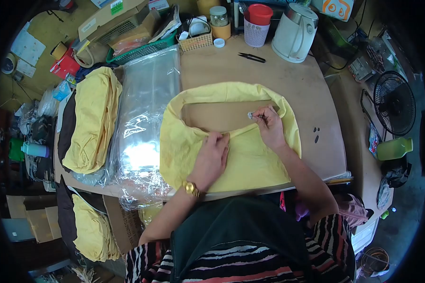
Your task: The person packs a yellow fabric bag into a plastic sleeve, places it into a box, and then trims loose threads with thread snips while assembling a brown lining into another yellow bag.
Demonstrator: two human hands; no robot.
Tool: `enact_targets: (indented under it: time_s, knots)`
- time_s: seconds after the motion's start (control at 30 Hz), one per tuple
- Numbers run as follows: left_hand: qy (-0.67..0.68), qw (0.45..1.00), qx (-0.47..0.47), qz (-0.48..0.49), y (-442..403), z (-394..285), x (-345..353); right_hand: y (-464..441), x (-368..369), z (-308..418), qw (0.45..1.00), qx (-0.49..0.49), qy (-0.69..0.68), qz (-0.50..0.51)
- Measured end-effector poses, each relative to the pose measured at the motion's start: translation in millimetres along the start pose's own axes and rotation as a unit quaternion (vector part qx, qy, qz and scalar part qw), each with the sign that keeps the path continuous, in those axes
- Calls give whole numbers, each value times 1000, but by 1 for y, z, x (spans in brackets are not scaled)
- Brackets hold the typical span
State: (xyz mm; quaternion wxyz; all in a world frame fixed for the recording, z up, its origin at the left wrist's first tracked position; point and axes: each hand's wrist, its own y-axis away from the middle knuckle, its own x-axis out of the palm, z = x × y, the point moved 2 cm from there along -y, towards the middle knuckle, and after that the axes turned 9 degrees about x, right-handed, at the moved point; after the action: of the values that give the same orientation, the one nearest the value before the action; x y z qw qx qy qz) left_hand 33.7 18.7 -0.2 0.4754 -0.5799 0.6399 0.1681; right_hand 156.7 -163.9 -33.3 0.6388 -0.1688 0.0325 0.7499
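Note:
A yellow cloth shoulder bag [250, 160] lies flat on the table, its wide strap looping away from me around the opening. My left hand [215, 155] is closed at the near edge of that opening, fingers together on the cloth. Above the right end of the opening, my right hand [270, 127] pinches a small whitish scrap [250, 115] between thumb and fingers; its kind is too small to make out. Black thread snips [251, 57] rest on the table beyond the bag.
Clear plastic sleeves [148, 89] are stacked left of the bag, beside folded yellow bags [92, 120]. At the back stand a white kettle [295, 33], a red cup [258, 15] and a green basket [144, 51]. A black fan [394, 104] is at the right.

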Motion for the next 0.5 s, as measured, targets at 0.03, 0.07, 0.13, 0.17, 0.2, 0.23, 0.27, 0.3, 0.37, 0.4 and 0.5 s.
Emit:
enact_targets:
  time_s: [0.03, 0.07, 0.13, 0.17, 0.2, 0.23, 0.27, 0.3, 0.37, 0.4, 0.5]
  knots:
    - [2, 1000, -3, 0, 8, -4, 4, -3, 2, -6, 999, 33, -18, 36]
    - [-61, 998, 33, 4, 15, -8, 8, -5, 3, -11, 994, 65, -36, 74]
    - [-126, 990, 63, 8, 19, -11, 12, -10, 8, 18, 990, 36, 23, 136]
    - [-119, 991, 55, 21, 20, -10, 13, -10, 17, 29, 978, 7, 79, 192]
    - [-111, 992, 48, 33, 20, -9, 14, -7, 28, 31, 978, 8, 78, 193]
    - [-111, 992, 46, 33, 19, -10, 14, -1, 41, 36, 959, -108, 174, 199]
    - [-99, 994, 30, 37, 18, -11, 13, 3, 50, 38, 917, -221, 265, 199]
    - [-86, 995, 15, 44, 18, -10, 12, 4, 45, 36, 918, -217, 264, 201]
    - [-81, 996, 19, 37, 19, -9, 13, 3, 28, 34, 907, -226, 243, 260]
    - [-79, 996, 24, 28, 19, -9, 14, 1, 24, 37, 906, -226, 244, 264]
    - [-84, 995, 16, 47, 19, -9, 14, 0, 31, 37, 889, -215, 279, 292]
